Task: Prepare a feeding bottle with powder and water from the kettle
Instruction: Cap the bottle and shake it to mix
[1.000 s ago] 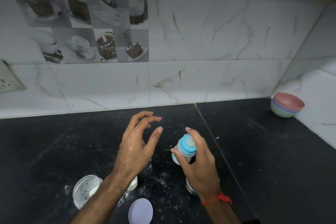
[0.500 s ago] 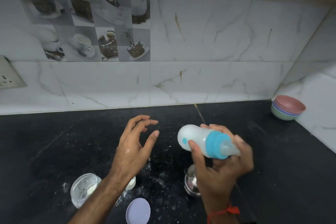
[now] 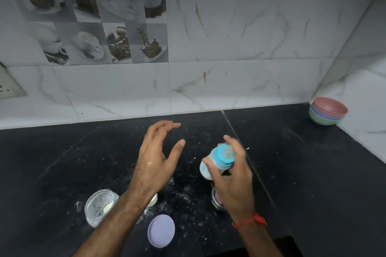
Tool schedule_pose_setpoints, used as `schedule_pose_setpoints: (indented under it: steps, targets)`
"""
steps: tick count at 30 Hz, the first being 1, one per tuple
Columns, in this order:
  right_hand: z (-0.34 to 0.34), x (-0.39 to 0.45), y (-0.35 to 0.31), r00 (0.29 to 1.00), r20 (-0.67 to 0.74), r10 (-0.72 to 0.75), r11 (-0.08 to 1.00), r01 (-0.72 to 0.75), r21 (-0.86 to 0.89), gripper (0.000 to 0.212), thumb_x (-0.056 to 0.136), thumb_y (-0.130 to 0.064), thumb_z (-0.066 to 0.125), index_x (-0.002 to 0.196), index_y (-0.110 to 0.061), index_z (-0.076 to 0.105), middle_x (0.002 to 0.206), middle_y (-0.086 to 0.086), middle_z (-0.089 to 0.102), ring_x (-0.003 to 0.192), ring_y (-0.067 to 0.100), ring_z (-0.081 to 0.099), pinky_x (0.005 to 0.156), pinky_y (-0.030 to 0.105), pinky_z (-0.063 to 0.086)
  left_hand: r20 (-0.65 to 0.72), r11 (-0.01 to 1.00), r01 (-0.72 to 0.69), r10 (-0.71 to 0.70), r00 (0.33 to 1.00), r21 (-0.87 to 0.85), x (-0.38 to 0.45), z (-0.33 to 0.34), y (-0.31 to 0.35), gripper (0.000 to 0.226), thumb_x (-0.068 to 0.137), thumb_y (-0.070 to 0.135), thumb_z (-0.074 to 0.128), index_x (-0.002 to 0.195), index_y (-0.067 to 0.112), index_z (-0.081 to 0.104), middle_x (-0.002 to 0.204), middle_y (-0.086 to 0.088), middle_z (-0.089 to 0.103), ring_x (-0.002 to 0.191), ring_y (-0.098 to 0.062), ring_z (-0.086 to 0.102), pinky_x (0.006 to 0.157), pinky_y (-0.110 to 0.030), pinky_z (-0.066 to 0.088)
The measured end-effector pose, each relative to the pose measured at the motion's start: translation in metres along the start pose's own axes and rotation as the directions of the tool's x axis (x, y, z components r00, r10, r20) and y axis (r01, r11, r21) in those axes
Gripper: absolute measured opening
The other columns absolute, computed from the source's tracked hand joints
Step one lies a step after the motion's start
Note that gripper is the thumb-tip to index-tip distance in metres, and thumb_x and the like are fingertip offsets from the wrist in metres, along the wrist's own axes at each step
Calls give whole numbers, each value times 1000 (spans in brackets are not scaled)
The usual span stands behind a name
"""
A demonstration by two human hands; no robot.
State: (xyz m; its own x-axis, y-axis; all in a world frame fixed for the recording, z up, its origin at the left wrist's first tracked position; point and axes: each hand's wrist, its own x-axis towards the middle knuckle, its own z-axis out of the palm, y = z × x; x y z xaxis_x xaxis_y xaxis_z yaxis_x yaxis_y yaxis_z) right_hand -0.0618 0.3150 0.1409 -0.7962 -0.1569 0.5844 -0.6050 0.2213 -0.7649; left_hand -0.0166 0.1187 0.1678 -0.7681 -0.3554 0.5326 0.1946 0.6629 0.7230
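The right hand (image 3: pixel 231 181) grips the feeding bottle (image 3: pixel 217 160) above the black counter (image 3: pixel 313 173), blue cap toward the camera. The left hand (image 3: pixel 154 165) hovers beside it, fingers spread and holding nothing.

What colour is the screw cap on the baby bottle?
Light blue, on the feeding bottle gripped by the right hand; the head view, the only one, shows it.

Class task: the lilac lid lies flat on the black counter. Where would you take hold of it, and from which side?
Probably take the lilac lid by its rim, coming from above with a pinch grip across opposite edges. It lies flat as a thin disc on the counter, so only the edge offers purchase, and the space around it looks free.
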Motion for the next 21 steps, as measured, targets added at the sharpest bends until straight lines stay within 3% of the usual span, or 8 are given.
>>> schedule_pose_setpoints:
  steps: [2,4,8,13,15,17,19,21]
  targets:
    - [-3,4,-1,988,-126,-88,990,101,96,75,91,-34,82,149,-42,36,142,-3,58,129,22,63,102,42,57,6,1000,0,0,1000,12,1,-2,-1,38,97,24,74,135,28,66,139,10,54,122,14,49,81,2,41]
    - [2,5,0,967,-185,-176,971,201,126,76,91,-23,83,149,-30,36,140,9,57,127,29,64,102,42,57,1,1000,23,-23,1000,13,0,-1,-3,37,98,23,74,134,26,67,140,7,55,121,17,48,80,1,42]
    - [9,3,1,995,89,36,999,-33,-29,68,91,-21,83,142,-38,43,140,-7,54,126,-1,54,108,41,51,14,1000,8,-8,1000,30,-5,1,-1,34,98,26,74,131,25,68,139,9,54,120,18,47,81,1,41]
    - [4,-3,-1,973,-139,-184,974,199,107,76,91,-18,83,150,-28,36,140,1,57,122,33,65,102,41,56,5,999,31,-32,999,38,-13,0,-8,32,98,24,73,129,25,69,138,7,55,114,21,48,81,0,43]
    - [10,-5,0,991,-64,-114,991,117,58,67,89,-12,84,143,-15,44,137,1,57,123,29,63,103,44,54,10,998,46,-46,999,30,-16,1,-8,31,98,24,73,129,25,69,137,8,55,112,20,49,77,-6,48]
    - [12,-9,2,994,102,33,999,-30,-25,64,89,-15,83,142,-23,47,141,-5,56,127,18,59,108,43,49,30,999,38,-39,999,30,-18,2,-6,32,98,27,72,130,27,69,138,11,54,119,12,51,73,-14,51]
    - [7,-9,0,999,45,-11,1000,11,-1,70,90,-21,84,144,-37,43,143,-15,54,127,13,60,108,37,51,55,999,24,-27,998,45,-21,2,-7,32,99,31,71,131,28,67,139,13,53,126,1,53,78,-19,52]
    - [2,-5,-4,989,-97,-113,990,121,79,77,90,-21,85,148,-40,38,144,-12,54,126,22,63,104,35,55,60,998,39,-42,997,51,-23,1,-9,33,99,32,70,131,29,67,140,13,52,128,-5,54,84,-18,53]
